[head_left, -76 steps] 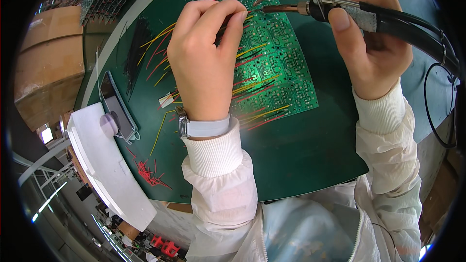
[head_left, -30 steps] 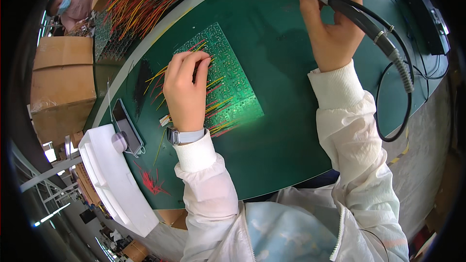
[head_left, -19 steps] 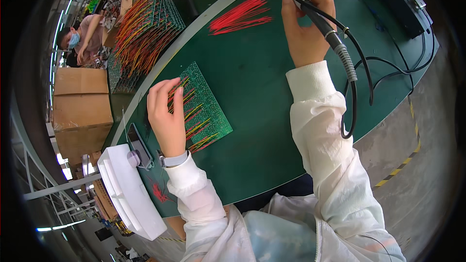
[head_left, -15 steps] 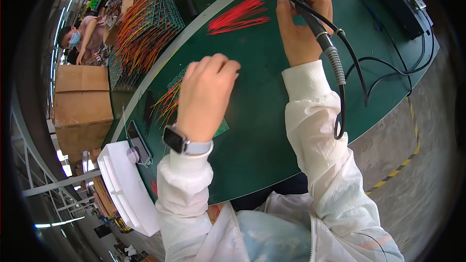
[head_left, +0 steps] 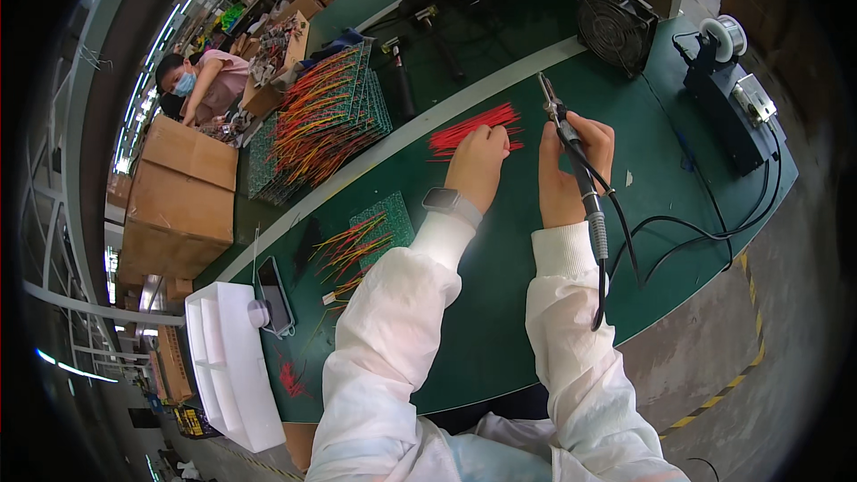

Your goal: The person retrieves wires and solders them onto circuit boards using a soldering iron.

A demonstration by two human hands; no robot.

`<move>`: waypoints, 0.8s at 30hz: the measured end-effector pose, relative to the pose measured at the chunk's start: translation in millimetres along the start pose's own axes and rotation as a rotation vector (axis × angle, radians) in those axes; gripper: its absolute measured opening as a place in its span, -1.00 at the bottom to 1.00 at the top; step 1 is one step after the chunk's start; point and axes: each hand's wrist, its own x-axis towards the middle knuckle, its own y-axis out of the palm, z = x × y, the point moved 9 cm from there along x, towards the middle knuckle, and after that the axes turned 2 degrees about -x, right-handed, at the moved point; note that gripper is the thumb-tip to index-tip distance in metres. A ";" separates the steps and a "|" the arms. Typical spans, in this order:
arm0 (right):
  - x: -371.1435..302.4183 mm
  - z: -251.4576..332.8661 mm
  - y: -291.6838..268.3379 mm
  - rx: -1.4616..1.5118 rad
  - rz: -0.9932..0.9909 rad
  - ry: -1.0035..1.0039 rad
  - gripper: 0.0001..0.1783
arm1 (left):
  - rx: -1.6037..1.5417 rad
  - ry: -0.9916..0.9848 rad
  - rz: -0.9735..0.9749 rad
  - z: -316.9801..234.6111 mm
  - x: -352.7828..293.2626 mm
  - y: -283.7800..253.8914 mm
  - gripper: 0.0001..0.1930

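My right hand grips a soldering iron with a black handle and cable, its metal tip pointing away from me. My left hand, wearing a watch, lies at the near edge of a bundle of red wires. Its fingers are curled together; the fingertips are partly hidden, so what they pinch cannot be made out. Left of that arm, a green circuit board lies on the green table, with red and yellow wires across it.
Stacked circuit boards with wires stand at the far left beside a cardboard box. A phone and white foam tray sit left. A fan and solder feeder stand far right. A person sits beyond.
My left hand has moved away from me and right, from beside the circuit board to the red wires. My right hand still holds the soldering iron. The view has shifted, showing more of the far side.
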 end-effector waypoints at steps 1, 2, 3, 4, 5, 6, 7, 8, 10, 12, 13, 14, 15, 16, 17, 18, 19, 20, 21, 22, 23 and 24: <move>-0.7 1.6 0.2 0.012 -0.003 -0.010 -0.74 | 0.012 0.027 0.008 -0.5 -0.8 -0.2 -0.89; 0.6 2.3 2.0 -0.003 0.006 0.002 -0.74 | 0.025 0.060 0.017 -0.2 -0.6 -0.1 -0.88; 1.0 1.9 2.9 -0.018 0.014 0.016 -0.74 | 0.033 0.070 0.004 0.5 -1.0 -0.4 -0.88; -0.7 2.7 2.3 0.001 0.020 -0.007 -0.74 | 0.149 0.142 0.009 -5.7 -2.0 3.3 -0.89; -1.6 1.9 1.1 0.006 0.010 -0.015 -0.74 | 0.262 0.213 0.018 -15.3 -1.1 6.0 -0.89; -2.1 1.1 1.9 -0.006 0.020 -0.017 -0.74 | 0.379 0.220 0.069 -19.3 2.3 13.5 -0.90; -2.6 1.3 3.4 -0.018 0.030 -0.020 -0.73 | 0.383 0.227 0.062 -21.0 4.8 12.0 -0.90; -2.7 2.9 2.4 -0.018 0.025 -0.027 -0.73 | 0.403 0.260 0.073 -25.2 4.9 12.9 -0.90; -2.7 4.7 5.3 -0.001 0.032 -0.027 -0.74 | 0.392 0.280 0.095 -24.1 2.7 8.7 -0.86; -2.6 4.1 6.5 0.004 0.043 -0.028 -0.74 | 0.281 0.269 0.008 -27.9 -2.9 -14.7 -0.84; -2.7 3.9 7.5 -0.003 0.039 -0.025 -0.75 | 0.172 0.258 -0.073 -28.5 -7.7 -32.5 -0.82; -2.7 3.9 7.1 -0.014 0.035 -0.020 -0.75 | 0.131 0.232 -0.015 -28.2 -13.2 -41.2 -0.82; -2.8 4.8 7.7 -0.016 0.040 -0.023 -0.75 | 0.127 0.229 -0.018 -32.8 -20.1 -51.7 -0.82; -2.1 3.4 7.0 0.015 0.036 -0.006 -0.73 | 0.049 0.215 -0.005 -36.9 -27.3 -60.4 -0.85; -2.4 2.9 8.8 0.054 0.034 0.013 -0.71 | -0.022 0.199 0.005 -40.8 -35.9 -69.6 -0.87; -2.9 4.0 10.5 0.067 0.044 0.018 -0.73 | -0.065 0.185 -0.027 -48.0 -42.7 -78.0 -0.87; -3.6 3.9 11.1 0.073 0.047 0.010 -0.73 | -0.082 0.180 -0.043 -53.5 -49.8 -81.8 -0.87; -5.4 3.6 14.1 0.078 0.063 0.016 -0.73 | -0.110 0.177 -0.080 -56.3 -56.6 -86.8 -0.87; -7.3 4.8 17.5 0.079 0.078 0.020 -0.73 | -0.143 0.176 -0.116 -58.5 -62.8 -89.3 -0.87; -8.4 9.5 21.0 0.086 0.084 0.013 -0.78 | -0.191 0.148 -0.147 -56.4 -68.1 -89.2 -0.88; -10.1 12.4 23.2 0.092 0.085 0.003 -0.78 | -0.239 0.118 -0.178 -52.8 -74.3 -86.8 -0.88; -10.6 16.2 25.4 0.073 0.099 -0.022 -0.78 | -0.281 0.075 -0.204 -47.5 -79.9 -84.5 -0.90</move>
